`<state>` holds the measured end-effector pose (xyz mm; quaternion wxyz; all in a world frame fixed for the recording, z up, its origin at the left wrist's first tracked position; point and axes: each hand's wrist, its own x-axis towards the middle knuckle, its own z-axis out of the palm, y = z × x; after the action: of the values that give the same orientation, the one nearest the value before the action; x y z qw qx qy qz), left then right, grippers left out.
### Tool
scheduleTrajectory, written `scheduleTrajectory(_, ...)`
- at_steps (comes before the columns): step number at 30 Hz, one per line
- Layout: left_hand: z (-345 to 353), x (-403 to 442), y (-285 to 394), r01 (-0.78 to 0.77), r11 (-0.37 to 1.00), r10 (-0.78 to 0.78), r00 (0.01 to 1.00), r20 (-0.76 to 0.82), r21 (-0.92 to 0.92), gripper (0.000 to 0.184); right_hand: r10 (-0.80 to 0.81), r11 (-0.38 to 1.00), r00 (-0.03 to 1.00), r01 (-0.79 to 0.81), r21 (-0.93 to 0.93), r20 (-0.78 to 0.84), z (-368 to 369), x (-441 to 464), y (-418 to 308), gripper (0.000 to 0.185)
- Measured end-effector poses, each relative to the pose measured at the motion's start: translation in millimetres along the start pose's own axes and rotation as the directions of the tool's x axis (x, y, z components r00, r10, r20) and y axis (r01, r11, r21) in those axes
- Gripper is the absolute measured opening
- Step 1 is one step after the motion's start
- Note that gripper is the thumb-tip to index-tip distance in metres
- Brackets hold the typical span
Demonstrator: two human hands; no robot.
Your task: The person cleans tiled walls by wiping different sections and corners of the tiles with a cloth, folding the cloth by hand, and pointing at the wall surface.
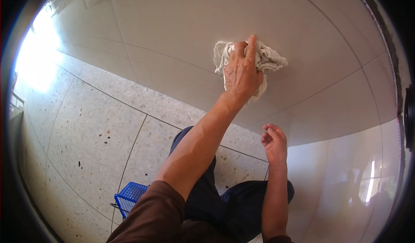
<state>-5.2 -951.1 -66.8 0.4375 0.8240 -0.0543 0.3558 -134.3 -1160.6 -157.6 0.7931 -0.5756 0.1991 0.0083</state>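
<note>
My left hand (241,72) presses a crumpled off-white cloth (270,59) flat against the glossy beige tiled wall (173,22). Its index finger reaches past the upper edge of the cloth and touches the tile. Folds of the rag bunch out on both sides of the hand. Lower down and to the right, my right hand (274,143) is raised above my knee, apart from the wall. Its fingers are curled in toward the palm, and no object shows in them.
Speckled terrazzo floor (99,113) with dark joint lines lies below the wall. A blue plastic basket (131,195) stands close by my left elbow. Paler shiny tiles (333,169) meet the beige ones at right. Bright light glares at far left.
</note>
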Motion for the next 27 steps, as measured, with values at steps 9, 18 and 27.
scheduleTrajectory(9,-0.5,0.9,-0.8,0.014,0.999,-0.016,0.999,0.035,0.042,0.092,-0.008,1.000,1.000,0.007,0.016,0.003,7.4,-1.2,-6.8,0.016)
scheduleTrajectory(18,0.4,4.1,-2.3,0.061,0.997,-0.064,0.997,0.054,0.047,0.103,-0.011,0.999,1.000,0.010,0.033,0.015,2.1,5.2,-3.9,0.016)
scheduleTrajectory(27,-2.6,3.7,-4.6,0.058,0.997,-0.062,0.995,0.077,0.047,0.103,0.000,1.000,1.000,0.000,0.021,-0.004,3.4,4.7,-4.1,0.016)
